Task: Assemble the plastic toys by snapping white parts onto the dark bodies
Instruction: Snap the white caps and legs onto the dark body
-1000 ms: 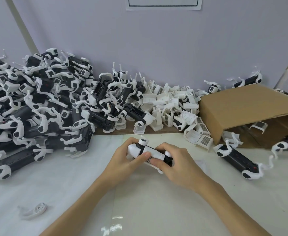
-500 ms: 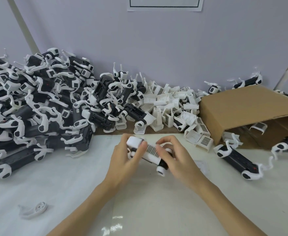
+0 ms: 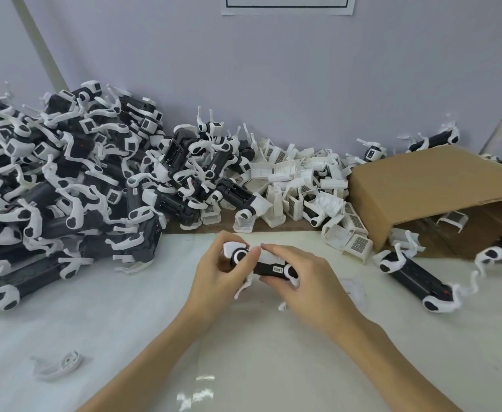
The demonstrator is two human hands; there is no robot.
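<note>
Toy body (image 3: 269, 267) held above bench (image 3: 124, 337), centre.
Gripped at one end by left hand (image 3: 217, 273), at the other by right hand (image 3: 300, 278) (white parts already fitted); assembled pile (image 3: 65, 179) left, cardboard box (image 3: 440, 185) right.

Left hand (image 3: 214, 276), right hand (image 3: 300, 278), fingers curled.

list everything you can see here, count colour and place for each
toy in hand: one, dark body with white parts, centre, above the sheet
assembled toys pile: too many to count, black and white, left against the wall
loose white parts: many, white, middle rear
cardboard box: one, brown, right, on its side
toys by box: two near its opening, black and white
single white part: one, near left
white sheet: one, covers the table
left hand: grips toy's left end
right hand: grips toy's right end
</note>
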